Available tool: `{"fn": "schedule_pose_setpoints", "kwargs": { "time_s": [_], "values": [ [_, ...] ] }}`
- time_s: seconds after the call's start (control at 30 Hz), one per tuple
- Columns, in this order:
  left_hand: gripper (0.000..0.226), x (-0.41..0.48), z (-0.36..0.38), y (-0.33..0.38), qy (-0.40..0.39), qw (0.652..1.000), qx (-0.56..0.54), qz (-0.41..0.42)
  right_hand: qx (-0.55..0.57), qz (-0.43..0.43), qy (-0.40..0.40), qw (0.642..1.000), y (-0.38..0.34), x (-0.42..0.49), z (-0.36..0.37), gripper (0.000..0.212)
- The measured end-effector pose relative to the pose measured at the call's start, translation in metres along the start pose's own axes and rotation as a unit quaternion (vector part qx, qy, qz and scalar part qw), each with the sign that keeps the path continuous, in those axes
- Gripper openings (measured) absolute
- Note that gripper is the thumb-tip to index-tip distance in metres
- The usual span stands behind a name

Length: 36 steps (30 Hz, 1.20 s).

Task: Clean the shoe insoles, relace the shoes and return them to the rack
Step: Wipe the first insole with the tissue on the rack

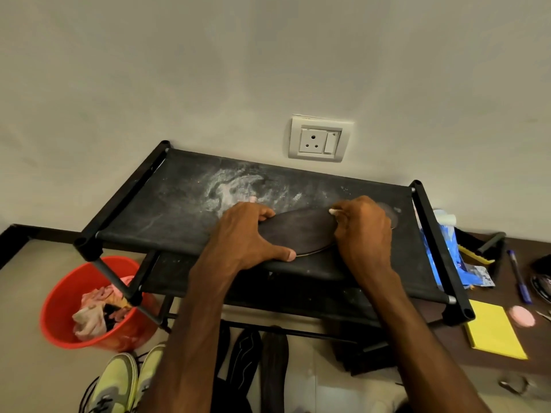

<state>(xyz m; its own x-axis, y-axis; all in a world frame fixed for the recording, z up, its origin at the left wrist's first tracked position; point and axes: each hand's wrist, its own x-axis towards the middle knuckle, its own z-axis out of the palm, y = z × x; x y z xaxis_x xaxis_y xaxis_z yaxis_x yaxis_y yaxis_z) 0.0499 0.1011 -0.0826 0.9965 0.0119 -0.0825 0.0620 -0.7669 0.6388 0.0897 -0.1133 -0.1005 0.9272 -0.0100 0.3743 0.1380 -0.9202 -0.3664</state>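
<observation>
Insole (pixel 301 231): dark, lying flat on the top shelf of the black shoe rack (pixel 179 210), amid smears of white powder. My left hand (pixel 247 231) grips its left end, fingers curled over the far edge, thumb on the near edge. My right hand (pixel 363 231) rests on its right end, fingers curled, pinching a small white wad (pixel 332 211). Yellow-green shoes (pixel 125 380) stand on the floor below.

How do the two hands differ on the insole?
The left hand grips one end of the insole, fingers over the far edge, thumb on the near edge; the right hand covers the other end. The left hand holds only the insole; the right hand pinches a small white item, too hidden to identify. Both rest on the rack.
</observation>
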Motion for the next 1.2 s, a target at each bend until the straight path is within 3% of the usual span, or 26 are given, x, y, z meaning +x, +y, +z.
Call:
{"fn": "schedule_pose_setpoints", "kwargs": {
  "time_s": [0.2, 0.33, 0.4, 0.5, 0.63, 0.73, 0.87, 0.97, 1.1, 1.2],
  "values": [
    [0.093, 0.003, 0.004, -0.007, 0.017, 0.999, -0.029, 0.015, 0.007, -0.079, -0.047, 0.996, -0.022, 0.001, 0.017, 0.023],
    [0.066, 0.004, 0.004, -0.009, 0.004, 0.998, -0.052, 0.028, 0.060, -0.171, -0.097, 0.979, -0.049, -0.002, 0.025, 0.023],
    [0.069, 0.006, 0.006, -0.011, -0.005, 0.998, -0.061, 0.022, 0.073, -0.197, -0.123, 0.970, -0.055, 0.000, 0.022, 0.022],
    [0.095, 0.008, 0.012, -0.014, 0.007, 0.997, -0.073, -0.002, 0.141, -0.134, -0.104, 0.975, -0.040, 0.008, 0.015, 0.026],
    [0.096, 0.009, 0.015, -0.014, 0.010, 0.996, -0.091, -0.009, 0.102, -0.026, -0.060, 0.993, -0.019, 0.019, 0.010, 0.026],
    [0.102, 0.009, 0.015, -0.013, 0.006, 0.995, -0.094, -0.014, 0.045, -0.097, -0.086, 0.991, -0.034, 0.012, 0.011, 0.033],
    [0.085, 0.010, 0.014, -0.013, 0.001, 0.996, -0.095, -0.004, 0.118, -0.190, -0.139, 0.965, -0.067, -0.006, 0.012, 0.040],
    [0.074, 0.010, 0.015, -0.013, 0.001, 0.996, -0.093, 0.000, 0.178, -0.170, -0.146, 0.958, -0.064, -0.002, 0.006, 0.040],
    [0.091, 0.009, 0.018, -0.011, 0.013, 0.995, -0.098, -0.012, 0.133, -0.094, -0.094, 0.982, -0.036, 0.012, 0.003, 0.035],
    [0.090, 0.010, 0.017, -0.008, 0.014, 0.996, -0.089, -0.008, 0.114, -0.126, -0.103, 0.980, -0.039, 0.008, 0.003, 0.037]
  ]
}}
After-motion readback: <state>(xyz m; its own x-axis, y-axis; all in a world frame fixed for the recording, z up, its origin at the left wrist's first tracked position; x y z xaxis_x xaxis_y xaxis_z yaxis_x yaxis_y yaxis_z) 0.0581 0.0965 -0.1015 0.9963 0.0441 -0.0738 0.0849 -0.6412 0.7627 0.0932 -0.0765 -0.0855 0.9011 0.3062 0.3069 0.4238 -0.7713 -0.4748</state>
